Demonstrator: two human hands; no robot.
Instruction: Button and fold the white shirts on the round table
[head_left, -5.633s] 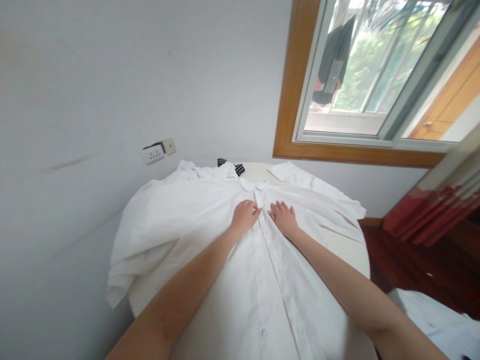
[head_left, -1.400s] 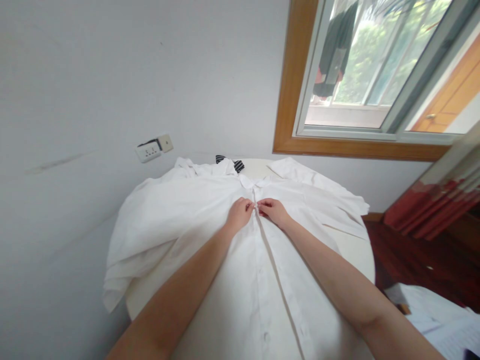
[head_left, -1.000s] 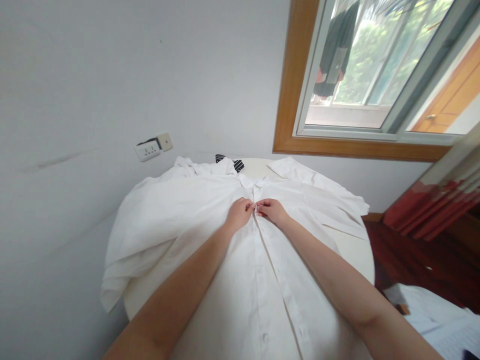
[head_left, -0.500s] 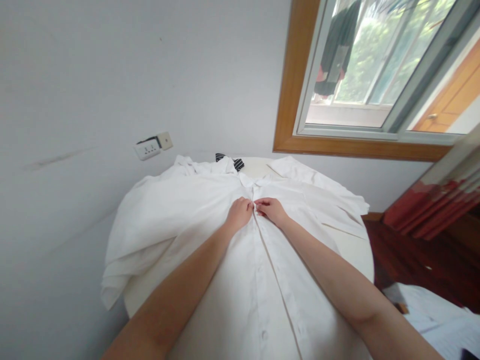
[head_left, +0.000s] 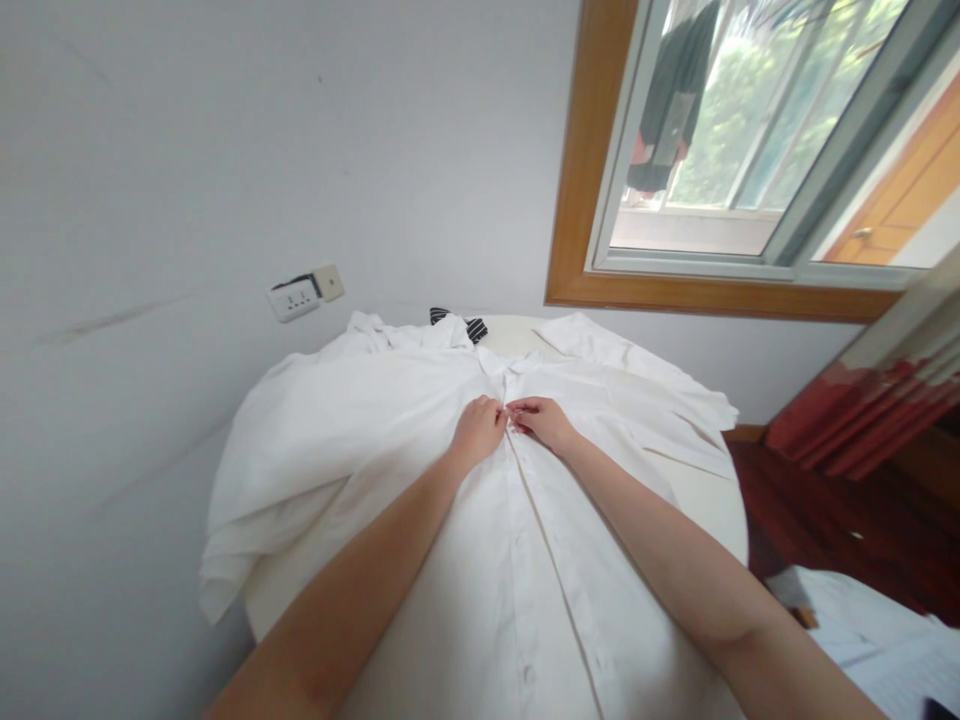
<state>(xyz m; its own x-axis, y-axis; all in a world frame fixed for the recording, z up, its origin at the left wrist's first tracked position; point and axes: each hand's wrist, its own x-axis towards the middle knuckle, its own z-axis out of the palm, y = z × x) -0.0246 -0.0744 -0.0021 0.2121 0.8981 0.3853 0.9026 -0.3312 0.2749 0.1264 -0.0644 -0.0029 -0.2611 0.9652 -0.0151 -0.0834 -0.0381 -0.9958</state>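
A white button-up shirt [head_left: 420, 420] lies spread front-up over a round white table [head_left: 705, 500], collar toward the wall. My left hand [head_left: 480, 428] pinches the shirt's left front edge just below the collar, fingers curled closed. My right hand [head_left: 544, 420] pinches the opposite edge of the placket, fingertips meeting the left hand's. What lies between the fingertips is too small to make out. Buttons run down the placket [head_left: 525, 590] toward me.
A black-and-white striped cloth [head_left: 461, 322] peeks out behind the collar. A wall socket [head_left: 300, 293] sits on the grey wall. The wood-framed window [head_left: 720, 170] is at the right, with red curtain fabric [head_left: 870, 410] and dark floor below it.
Earlier both hands lay flat and open on the shirt. They have since closed into pinches at the placket near the collar and have barely shifted over the last second.
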